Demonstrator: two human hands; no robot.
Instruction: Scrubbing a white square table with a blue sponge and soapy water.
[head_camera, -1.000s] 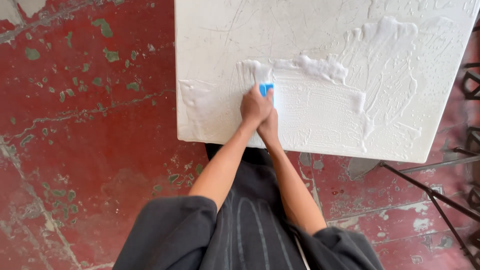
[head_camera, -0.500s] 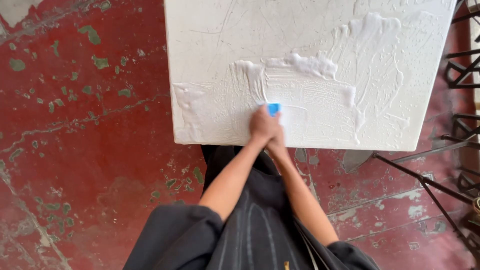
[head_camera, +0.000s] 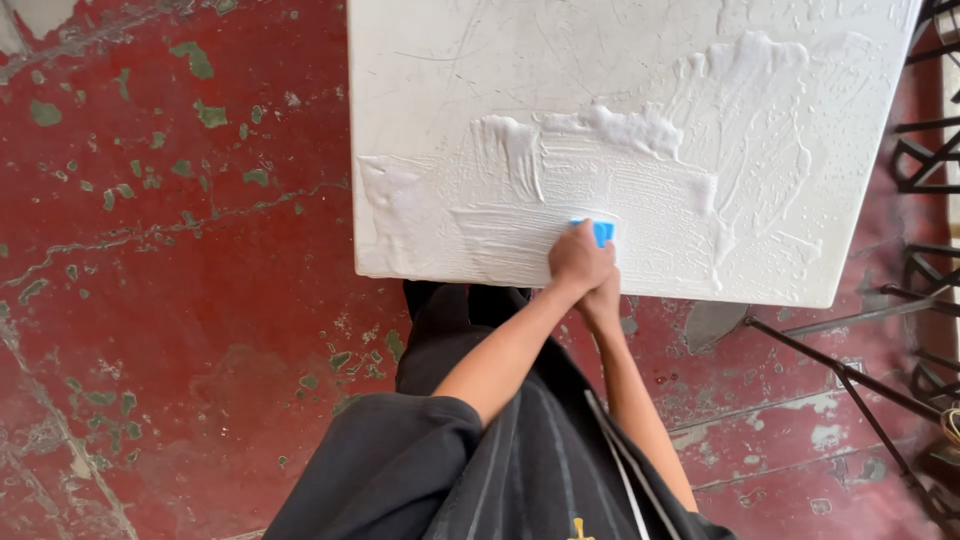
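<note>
Near the front edge of the white surface (head_camera: 640, 60), the left hand (head_camera: 578, 262) was clenched over a small blue scraper (head_camera: 602, 232), pressing it into the wet white paste (head_camera: 600, 135). The right hand (head_camera: 603, 305) sat just beneath, touching the left; its grip could not be told. The scraper looked stiff and light, likely slippery, best held by its clean upper edge.

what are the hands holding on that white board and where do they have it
Both hands, left hand stacked over right hand, hold a small blue scraper by its near end; only its far tip shows, pressed on the white board amid the wet white paste.
</note>
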